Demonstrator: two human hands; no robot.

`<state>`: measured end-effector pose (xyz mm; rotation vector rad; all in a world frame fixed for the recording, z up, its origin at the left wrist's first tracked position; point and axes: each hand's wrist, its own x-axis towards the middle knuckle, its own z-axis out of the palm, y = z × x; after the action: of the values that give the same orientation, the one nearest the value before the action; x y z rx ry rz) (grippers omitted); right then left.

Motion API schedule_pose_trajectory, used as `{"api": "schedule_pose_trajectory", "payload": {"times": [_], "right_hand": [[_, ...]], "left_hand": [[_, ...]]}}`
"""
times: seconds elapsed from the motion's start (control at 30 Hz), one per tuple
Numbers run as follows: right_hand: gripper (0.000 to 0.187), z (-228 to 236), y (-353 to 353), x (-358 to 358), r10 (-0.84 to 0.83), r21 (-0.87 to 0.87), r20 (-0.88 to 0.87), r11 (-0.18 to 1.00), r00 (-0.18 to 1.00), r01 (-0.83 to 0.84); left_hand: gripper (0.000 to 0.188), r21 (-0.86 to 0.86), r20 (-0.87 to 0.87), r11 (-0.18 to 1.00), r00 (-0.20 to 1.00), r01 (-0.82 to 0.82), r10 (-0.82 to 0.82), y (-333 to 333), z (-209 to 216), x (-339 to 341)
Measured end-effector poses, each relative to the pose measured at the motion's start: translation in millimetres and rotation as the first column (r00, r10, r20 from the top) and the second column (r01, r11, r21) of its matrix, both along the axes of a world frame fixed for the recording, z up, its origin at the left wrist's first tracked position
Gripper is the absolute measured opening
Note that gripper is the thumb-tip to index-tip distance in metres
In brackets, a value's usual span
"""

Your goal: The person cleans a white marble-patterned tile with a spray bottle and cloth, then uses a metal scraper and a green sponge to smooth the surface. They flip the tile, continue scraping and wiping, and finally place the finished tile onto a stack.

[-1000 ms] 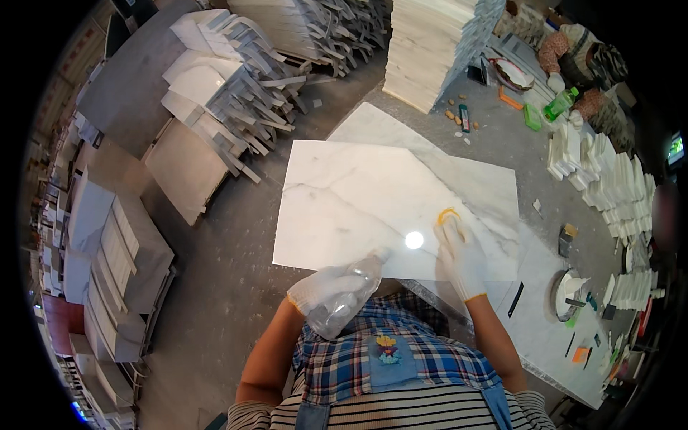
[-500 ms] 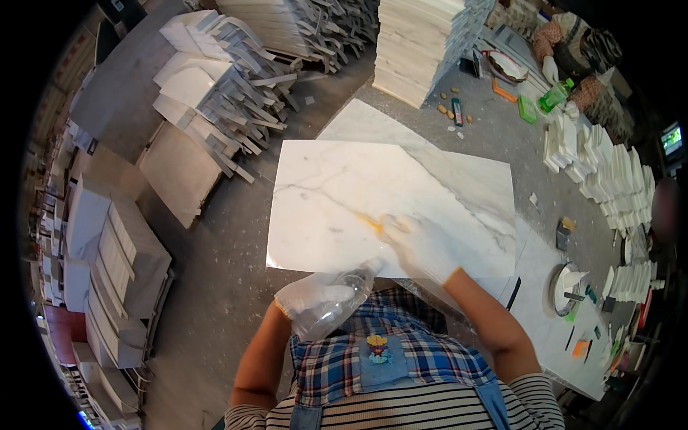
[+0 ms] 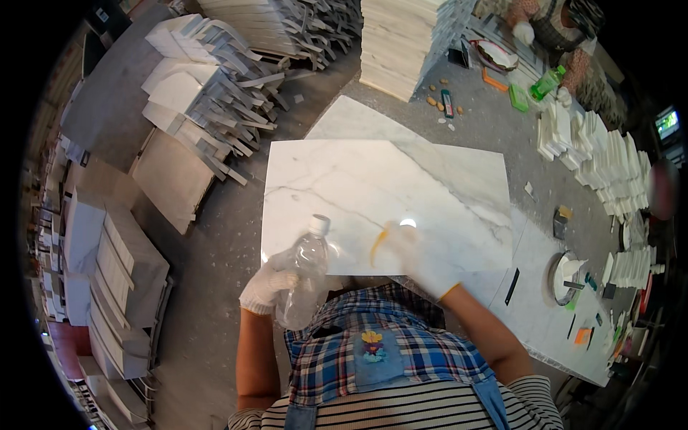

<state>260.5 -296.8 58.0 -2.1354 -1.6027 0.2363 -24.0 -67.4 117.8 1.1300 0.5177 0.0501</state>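
In a white glove, my left hand (image 3: 272,281) is closed around a clear plastic bottle (image 3: 304,287) with a white cap. The bottle stands nearly upright, cap up, over the near edge of a white marble slab (image 3: 344,168) with grey veins. My right hand (image 3: 412,254), also gloved in white and smeared by motion, is low over the slab's near right half. A thin, curved yellow piece (image 3: 377,247) shows at its fingertips; its kind I cannot make out. Beneath the top slab, another marble slab (image 3: 351,118) sticks out at the back.
A tall stack of slabs (image 3: 398,50) rises behind. At right are piled white pieces (image 3: 588,150), a round dish (image 3: 562,279) and a green bottle (image 3: 548,82). Another person's gloved hand (image 3: 524,33) shows at the far right. Stone stacks (image 3: 118,287) line the left.
My left hand has moved left and tipped the bottle from slanting to nearly upright, its cap lifted over the slab. My right hand has shifted slightly nearer, with the yellow piece turned.
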Motion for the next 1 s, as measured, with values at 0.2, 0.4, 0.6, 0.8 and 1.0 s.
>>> {"api": "schedule_pose_trajectory", "payload": {"times": [0.2,0.4,0.6,0.8,1.0], "right_hand": [[0.032,6.1,13.8,34.4,-0.3,0.074,-0.099,0.949,0.949,0.308],[0.036,0.8,-9.0,-44.3,-0.036,0.157,0.068,0.987,0.997,0.025],[0.055,41.6,-110.8,60.8,-0.746,-0.126,0.159,0.634,0.647,0.763],[0.045,9.4,-97.8,-1.9,-0.662,0.053,-0.13,0.739,0.738,0.672],[0.036,3.0,-157.8,82.3,-0.808,-0.052,-0.04,0.59,0.588,0.806]], "left_hand": [[0.083,0.076,0.054,0.988,0.99,-0.136,0.132,9.1,13.8,19.8],[0.073,0.165,0.125,0.963,0.973,-0.215,0.196,-4.2,33.1,92.8],[0.074,0.267,0.196,0.95,0.974,-0.162,0.111,-9.3,25.9,148.6],[0.074,0.171,0.193,0.985,0.981,-0.019,-0.014,-40.1,24.7,244.3],[0.069,0.45,0.283,0.892,0.953,-0.028,-0.113,-61.2,8.8,374.5]]}}
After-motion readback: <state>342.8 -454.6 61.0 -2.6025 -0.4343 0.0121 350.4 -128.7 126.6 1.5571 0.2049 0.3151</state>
